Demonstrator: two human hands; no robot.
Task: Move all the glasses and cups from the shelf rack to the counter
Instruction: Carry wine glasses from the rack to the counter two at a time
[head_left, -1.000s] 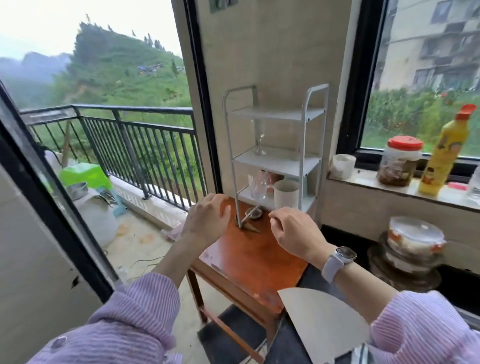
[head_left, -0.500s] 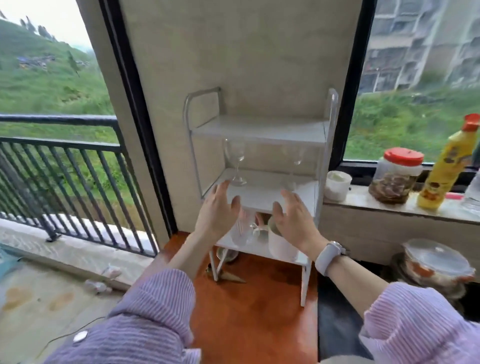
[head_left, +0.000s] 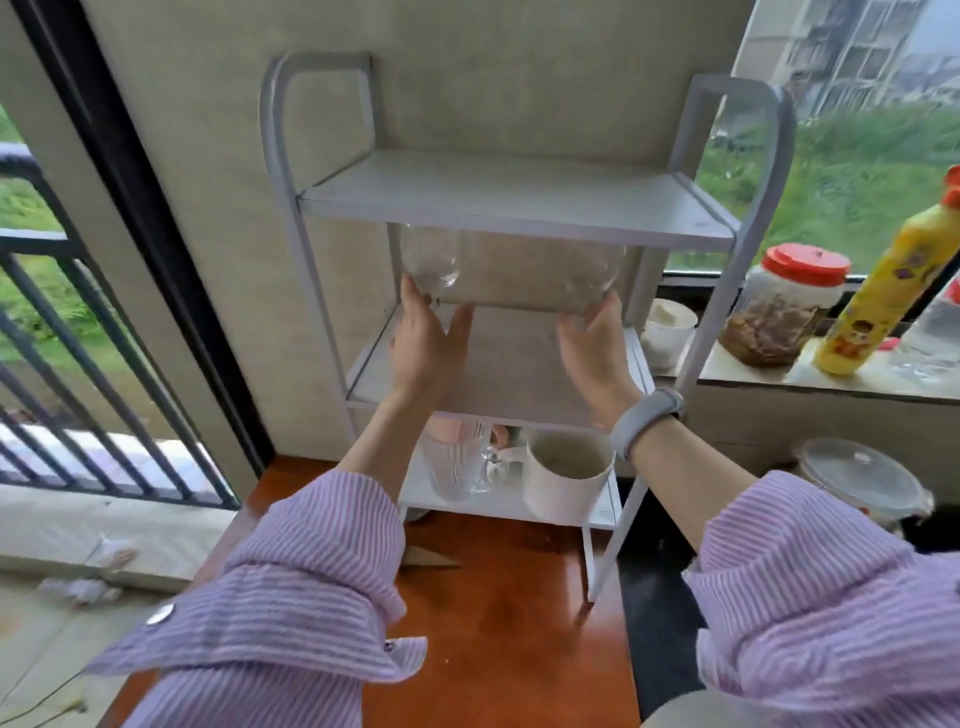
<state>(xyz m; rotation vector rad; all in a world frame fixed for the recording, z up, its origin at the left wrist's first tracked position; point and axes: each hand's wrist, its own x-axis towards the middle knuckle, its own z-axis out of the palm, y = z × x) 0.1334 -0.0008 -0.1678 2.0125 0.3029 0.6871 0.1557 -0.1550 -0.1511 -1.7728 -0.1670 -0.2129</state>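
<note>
A white three-tier shelf rack (head_left: 519, 208) stands on a red-brown wooden table (head_left: 498, 623). Two clear wine glasses stand on its middle shelf. My left hand (head_left: 423, 348) is closed around the stem of the left wine glass (head_left: 431, 257), fingers up against its bowl. My right hand (head_left: 595, 345) grips the right wine glass (head_left: 592, 275) below its bowl. On the bottom shelf sit a clear ribbed glass mug (head_left: 457, 467) and a white cup (head_left: 566, 480), with something pink partly hidden behind the mug.
To the right, a windowsill (head_left: 779, 371) holds a small white cup (head_left: 667, 325), a red-lidded jar (head_left: 784, 304) and a yellow bottle (head_left: 878, 291). A lidded container (head_left: 857, 480) sits lower right. A balcony railing (head_left: 78, 364) lies left.
The view has closed in on the rack. Both hands have risen from in front of the bottom shelf to the middle shelf and closed on the two wine glasses.
</note>
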